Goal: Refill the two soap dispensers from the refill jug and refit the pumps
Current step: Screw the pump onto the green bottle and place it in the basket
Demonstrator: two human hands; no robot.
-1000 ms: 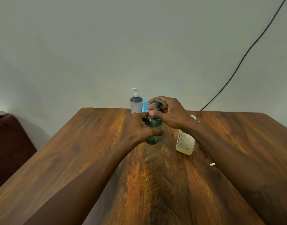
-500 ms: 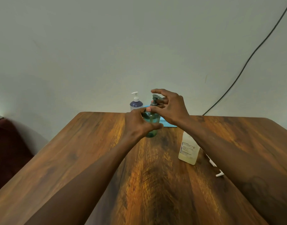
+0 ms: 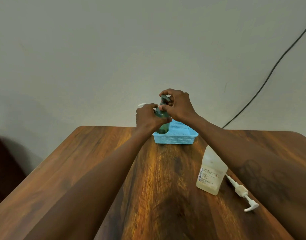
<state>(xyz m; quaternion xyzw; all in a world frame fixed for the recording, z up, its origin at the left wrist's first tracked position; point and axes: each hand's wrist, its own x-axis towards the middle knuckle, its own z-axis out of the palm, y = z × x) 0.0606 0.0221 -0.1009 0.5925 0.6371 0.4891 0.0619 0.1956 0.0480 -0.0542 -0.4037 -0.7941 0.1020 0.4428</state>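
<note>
A green soap dispenser (image 3: 163,127) is held over the near left corner of a light blue mesh basket (image 3: 176,138) at the far end of the table. My left hand (image 3: 147,118) grips its body. My right hand (image 3: 179,106) pinches its dark green pump (image 3: 164,99) at the neck. Only the white nozzle tip of the second dispenser (image 3: 142,104) shows behind my left hand. The pale refill jug (image 3: 211,172) stands uncapped on the table's right side, with its white pump (image 3: 242,193) lying loose beside it.
The wooden table (image 3: 96,170) runs back to a plain wall. A black cable (image 3: 270,73) hangs down the wall at right. A dark red seat (image 3: 3,167) sits off the table's left edge.
Both hands carried the green dispenser away from me to the blue basket. The second dispenser is now mostly hidden behind my left hand. The view has tilted down, showing the loose white pump.
</note>
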